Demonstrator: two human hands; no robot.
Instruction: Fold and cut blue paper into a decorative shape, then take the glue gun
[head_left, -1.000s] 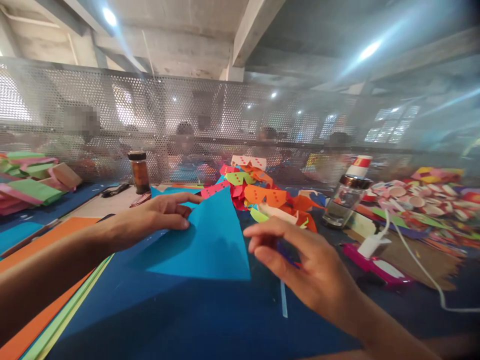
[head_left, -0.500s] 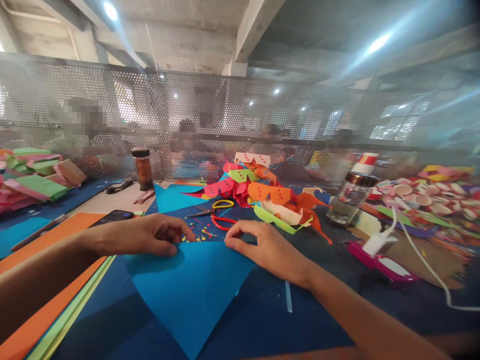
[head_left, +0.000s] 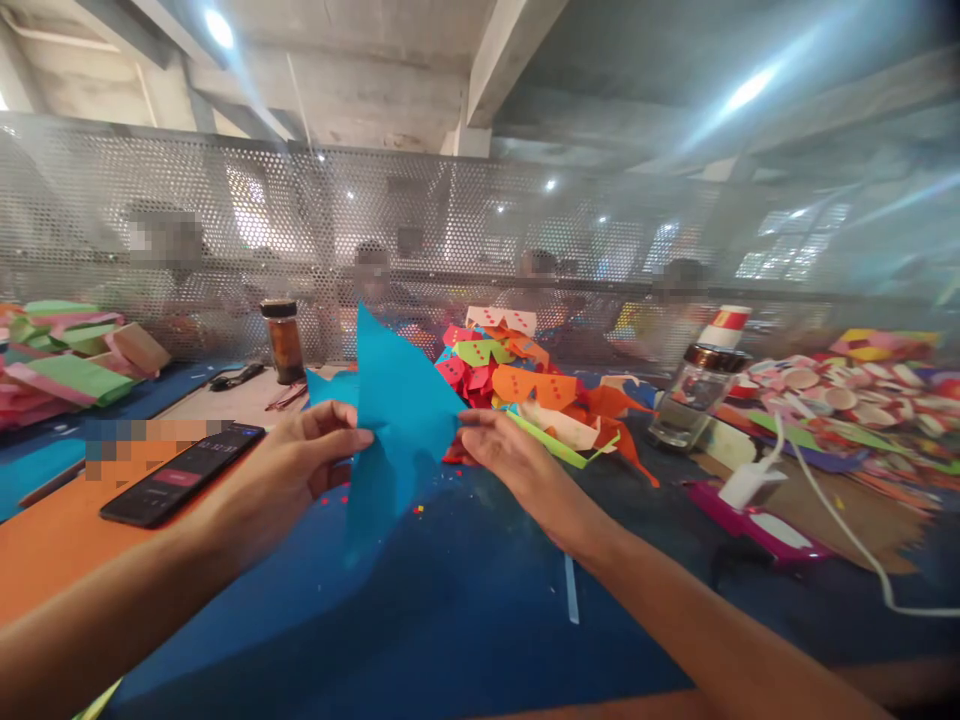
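Observation:
A sheet of blue paper (head_left: 401, 400) stands raised and bent above the table, a point of it up. At its left edge, my left hand (head_left: 311, 450) pinches it between thumb and fingers. My right hand (head_left: 510, 455) has its fingertips closed at the paper's right corner. Behind the sheet, another blue paper piece (head_left: 324, 386) shows in part. The scissors are mostly hidden behind the paper and my right hand. Small coloured scraps (head_left: 418, 510) lie on the table below.
Cut paper shapes (head_left: 534, 385) are heaped behind my hands. A phone (head_left: 180, 477) lies on orange paper (head_left: 45, 560) at left. Two jars (head_left: 283, 345) (head_left: 694, 400) stand farther back. A white cable (head_left: 847, 520) runs from a charger (head_left: 754, 482) at right. A perforated screen (head_left: 450, 220) closes the back.
The blue paper has been lifted from lying flat and turned up on end. My left hand has shifted to its left edge. The phone shows more fully, while the scissors have become covered.

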